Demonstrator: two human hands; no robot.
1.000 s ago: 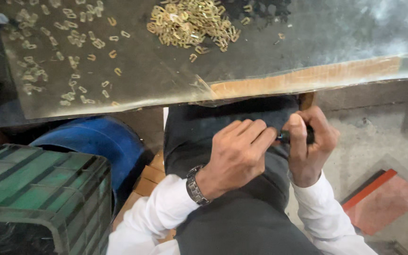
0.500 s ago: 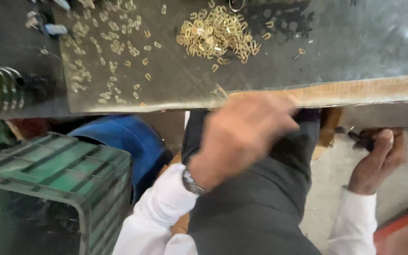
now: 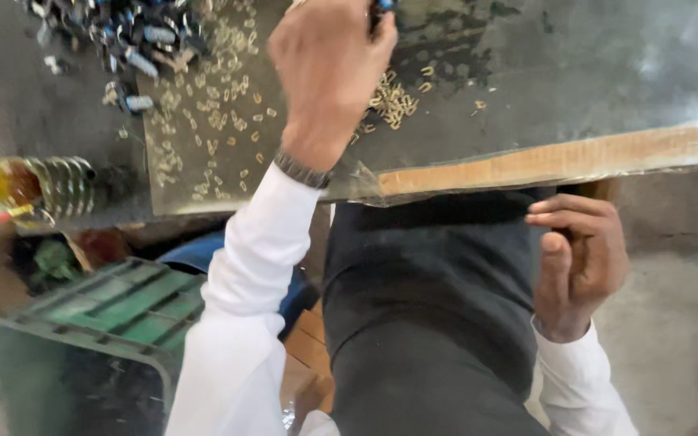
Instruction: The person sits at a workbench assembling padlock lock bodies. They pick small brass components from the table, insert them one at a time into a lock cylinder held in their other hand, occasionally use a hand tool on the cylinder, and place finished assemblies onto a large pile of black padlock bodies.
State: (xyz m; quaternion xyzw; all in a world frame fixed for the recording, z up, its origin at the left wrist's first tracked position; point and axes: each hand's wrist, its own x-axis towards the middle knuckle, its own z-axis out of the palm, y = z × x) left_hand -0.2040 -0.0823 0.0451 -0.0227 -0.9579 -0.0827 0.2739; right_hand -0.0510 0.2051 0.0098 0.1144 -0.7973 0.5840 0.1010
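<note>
My left hand (image 3: 329,73), with a watch on the wrist, reaches out over the grey table (image 3: 607,73). Its fingers are closed around a small dark part (image 3: 380,6) that sticks out at the top edge of the view. Just under the hand lies a pile of small brass-coloured links (image 3: 393,101), and more links (image 3: 203,137) are scattered to the left. My right hand (image 3: 575,266) rests on my dark-trousered lap below the table edge. Its fingers are loosely extended and nothing shows in it.
A heap of dark metal parts (image 3: 123,36) lies at the table's far left. A stack of shiny rings (image 3: 54,184) sits at the left edge. A green plastic crate (image 3: 115,315) and a blue container (image 3: 195,252) stand on the floor. The table's front edge is a wooden strip (image 3: 543,161).
My hands were together on my lap around a small dark piece. The left hand has since risen over the table and the right has swung out and come back to my lap.
</note>
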